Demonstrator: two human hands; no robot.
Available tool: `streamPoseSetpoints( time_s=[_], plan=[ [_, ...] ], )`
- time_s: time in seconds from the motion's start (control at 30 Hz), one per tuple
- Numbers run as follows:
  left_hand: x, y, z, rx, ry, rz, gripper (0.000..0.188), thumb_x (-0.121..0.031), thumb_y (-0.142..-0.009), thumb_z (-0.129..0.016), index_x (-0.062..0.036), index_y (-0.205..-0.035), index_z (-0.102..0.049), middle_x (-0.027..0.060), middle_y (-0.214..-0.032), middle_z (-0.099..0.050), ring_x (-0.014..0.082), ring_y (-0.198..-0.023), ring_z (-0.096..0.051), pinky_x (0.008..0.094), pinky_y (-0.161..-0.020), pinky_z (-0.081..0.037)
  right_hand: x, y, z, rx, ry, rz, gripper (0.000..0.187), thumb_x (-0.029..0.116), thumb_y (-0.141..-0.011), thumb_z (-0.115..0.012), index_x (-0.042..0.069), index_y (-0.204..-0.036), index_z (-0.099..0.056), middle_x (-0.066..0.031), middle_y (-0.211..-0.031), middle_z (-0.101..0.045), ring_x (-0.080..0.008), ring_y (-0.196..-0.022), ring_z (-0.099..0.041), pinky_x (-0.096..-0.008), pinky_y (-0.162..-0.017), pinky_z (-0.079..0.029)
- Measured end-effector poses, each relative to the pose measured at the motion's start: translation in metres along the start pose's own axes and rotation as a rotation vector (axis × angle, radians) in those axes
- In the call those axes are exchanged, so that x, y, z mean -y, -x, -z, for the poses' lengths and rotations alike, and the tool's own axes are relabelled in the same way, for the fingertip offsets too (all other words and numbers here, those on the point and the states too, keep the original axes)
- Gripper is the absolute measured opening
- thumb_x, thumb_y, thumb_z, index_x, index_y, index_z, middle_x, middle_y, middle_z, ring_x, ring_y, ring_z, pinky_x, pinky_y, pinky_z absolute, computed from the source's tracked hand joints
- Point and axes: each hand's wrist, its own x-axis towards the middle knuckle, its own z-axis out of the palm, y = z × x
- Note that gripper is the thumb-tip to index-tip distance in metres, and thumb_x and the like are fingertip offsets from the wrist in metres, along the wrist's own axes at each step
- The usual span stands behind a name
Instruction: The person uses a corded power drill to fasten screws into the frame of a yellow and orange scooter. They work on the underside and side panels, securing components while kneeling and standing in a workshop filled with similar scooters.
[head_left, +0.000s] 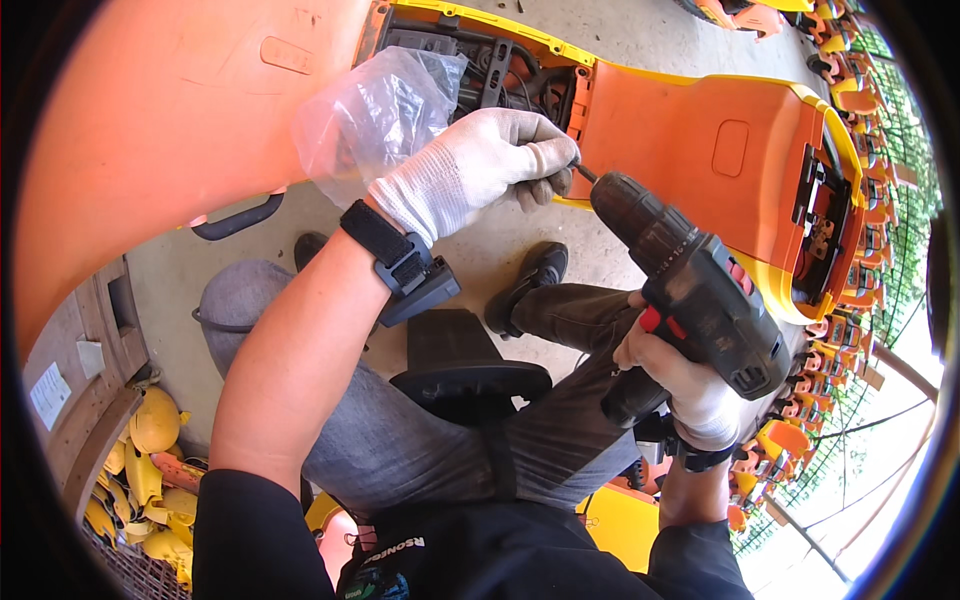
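A black cordless drill with red accents is gripped in my gloved right hand, fingers wrapped round its handle. It tilts up to the left, and a thin dark bit sticks out of its chuck. My gloved left hand is closed in a pinch right at the bit's tip. Whatever small piece sits between thumb and forefinger is too hidden to name. Behind the left wrist a crumpled clear plastic bag lies against an orange-and-yellow machine body, by its uncovered compartment of dark parts.
A large orange panel with a black handle fills the upper left. Yellow parts are heaped beside a wooden pallet at lower left. Between my legs stands a black stand-like object. Rows of orange units line the right.
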Motion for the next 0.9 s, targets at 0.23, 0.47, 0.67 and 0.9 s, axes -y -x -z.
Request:
streamPoseSetpoints(
  time_s=[0.23, 0.47, 0.67, 0.9],
  plan=[
    [0.002, 0.000, -0.002, -0.055, 0.009, -0.011, 0.020, -0.023, -0.101, -0.062, -0.0030, -0.104, -0.063, 0.0031, -0.089, -0.066, 0.0069, -0.073, -0.059, 0.0222, -0.066, -0.051, -0.002, 0.001, 0.004, 0.052, 0.049, -0.067, 0.033, -0.003, -0.076, -0.073, -0.001, -0.108, -0.068, -0.0063, -0.088, -0.069, -0.0140, -0.074, -0.067, -0.0293, -0.070, -0.055],
    [0.005, -0.002, 0.004, -0.039, 0.024, -0.023, 0.020, -0.023, -0.101, -0.062, -0.0032, -0.104, -0.064, 0.0030, -0.089, -0.066, 0.0081, -0.073, -0.060, 0.0239, -0.069, -0.052, -0.011, 0.000, 0.003, 0.066, -0.126, -0.189, 0.033, -0.005, -0.077, -0.070, -0.003, -0.110, -0.066, -0.0066, -0.084, -0.068, -0.0157, -0.072, -0.067, -0.0300, -0.070, -0.055],
    [0.005, -0.003, 0.001, -0.098, 0.063, -0.018, 0.022, -0.024, -0.101, -0.062, -0.0025, -0.103, -0.066, 0.0039, -0.090, -0.067, 0.0096, -0.072, -0.060, 0.0244, -0.069, -0.051, -0.019, -0.006, 0.006, 0.115, -0.214, -0.155, 0.034, -0.007, -0.075, -0.069, -0.004, -0.108, -0.063, -0.0081, -0.081, -0.067, -0.0180, -0.070, -0.067, -0.0305, -0.069, -0.055],
    [-0.001, 0.000, -0.005, -0.165, 0.181, 0.034, 0.041, -0.037, -0.104, -0.055, 0.0025, -0.105, -0.068, 0.0095, -0.089, -0.067, 0.0121, -0.072, -0.060, 0.0251, -0.068, -0.051, -0.017, -0.006, 0.003, 0.112, -0.201, -0.116, 0.035, -0.008, -0.074, -0.069, -0.005, -0.108, -0.063, -0.0088, -0.080, -0.067, -0.0185, -0.069, -0.066, -0.0309, -0.068, -0.055]
  ],
)
